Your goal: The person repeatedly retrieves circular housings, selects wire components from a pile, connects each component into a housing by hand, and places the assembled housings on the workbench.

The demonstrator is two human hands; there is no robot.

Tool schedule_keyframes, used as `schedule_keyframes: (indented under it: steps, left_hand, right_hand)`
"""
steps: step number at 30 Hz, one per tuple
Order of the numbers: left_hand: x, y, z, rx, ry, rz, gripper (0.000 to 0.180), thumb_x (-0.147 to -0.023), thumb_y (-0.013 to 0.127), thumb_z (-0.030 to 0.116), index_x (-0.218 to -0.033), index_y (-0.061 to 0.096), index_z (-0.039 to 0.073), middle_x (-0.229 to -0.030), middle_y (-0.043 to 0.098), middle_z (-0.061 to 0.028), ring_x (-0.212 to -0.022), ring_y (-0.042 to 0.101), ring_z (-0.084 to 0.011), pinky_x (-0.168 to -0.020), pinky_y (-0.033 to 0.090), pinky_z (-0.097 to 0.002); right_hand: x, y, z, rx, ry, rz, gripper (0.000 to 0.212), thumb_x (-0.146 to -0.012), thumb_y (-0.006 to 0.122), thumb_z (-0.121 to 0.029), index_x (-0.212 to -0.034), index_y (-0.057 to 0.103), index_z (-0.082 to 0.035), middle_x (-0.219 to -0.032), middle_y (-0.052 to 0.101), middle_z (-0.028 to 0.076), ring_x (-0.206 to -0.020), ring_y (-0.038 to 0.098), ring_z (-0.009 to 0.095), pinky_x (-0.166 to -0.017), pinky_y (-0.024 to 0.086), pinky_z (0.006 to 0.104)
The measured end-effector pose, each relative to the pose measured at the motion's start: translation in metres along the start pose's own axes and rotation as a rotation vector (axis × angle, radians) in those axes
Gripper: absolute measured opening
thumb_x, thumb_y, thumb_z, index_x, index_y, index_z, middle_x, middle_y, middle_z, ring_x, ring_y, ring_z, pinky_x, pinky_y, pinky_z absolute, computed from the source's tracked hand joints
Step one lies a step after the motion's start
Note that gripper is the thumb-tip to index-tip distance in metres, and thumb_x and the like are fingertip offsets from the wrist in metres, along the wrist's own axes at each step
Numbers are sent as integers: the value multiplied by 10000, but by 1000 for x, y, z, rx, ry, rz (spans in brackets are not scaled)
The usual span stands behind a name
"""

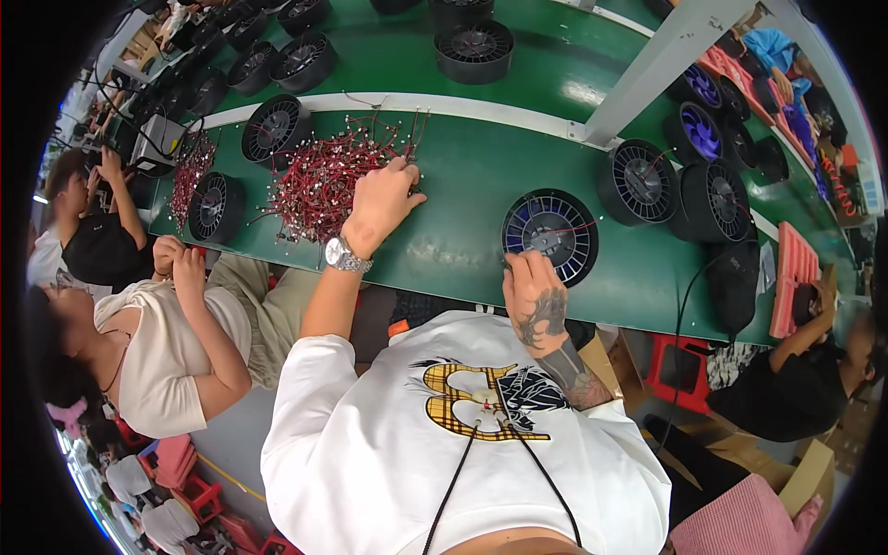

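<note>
At the right edge of a tangled pile of short red wire leads is my left hand, wearing a metal watch. Its thumb points out to the right, apart from the bent index finger, and I see nothing between them. My right hand, with fingers curled, grips the near-left rim of a round black fan. This fan lies flat on the green table, with slots around its face and blue showing through them. A thin red wire runs from its middle toward the right.
More black fans stand on the right, on the left and behind a white rail. A grey post rises at the back right. A smaller wire pile lies left, near a seated person. A black bag hangs at the right edge.
</note>
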State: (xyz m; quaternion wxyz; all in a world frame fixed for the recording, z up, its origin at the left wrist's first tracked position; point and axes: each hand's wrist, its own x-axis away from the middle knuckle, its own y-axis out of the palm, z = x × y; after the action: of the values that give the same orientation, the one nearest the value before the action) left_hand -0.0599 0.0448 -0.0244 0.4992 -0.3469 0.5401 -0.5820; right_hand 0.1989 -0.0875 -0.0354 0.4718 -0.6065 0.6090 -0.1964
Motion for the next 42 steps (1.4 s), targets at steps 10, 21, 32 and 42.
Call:
schedule_keyframes:
  steps: [10,21,32,42]
  left_hand:
    - [-10,5,-14,81,111,35,113,-861,755,156,-895,751,48,-881,714,-112,-757,696,-308,-691,554,-427]
    - [-12,-57,-23,882,-116,198,155,-925,688,31,-1039,792,13,-813,721,-24,-681,591,-35,-597,465,-229]
    - [33,-52,21,1509,128,-143,151,-875,735,-44,-1018,781,-30,-891,736,-74,-696,629,-96,-608,512,-227]
    - [36,-6,95,1658,-65,228,134,-925,690,-50,-1044,751,-51,-983,764,-190,-740,707,-189,-677,571,-274]
  right_hand:
    - [-3,-3,4,-18,-17,-27,265,-867,728,-62,-1127,679,-37,-1043,626,99,-938,631,320,-812,515,422]
    - [-32,-23,-12,-43,-92,87,359,-843,768,-93,-1191,688,-56,-1147,647,98,-954,625,306,-827,477,407]
    - [-80,-22,-35,-151,-373,259,326,-830,764,-42,-1146,687,-60,-1032,684,105,-821,667,297,-698,520,423]
    - [-42,-20,-38,-246,-267,27,174,-826,771,-42,-988,709,-49,-900,693,88,-694,668,300,-602,527,399]
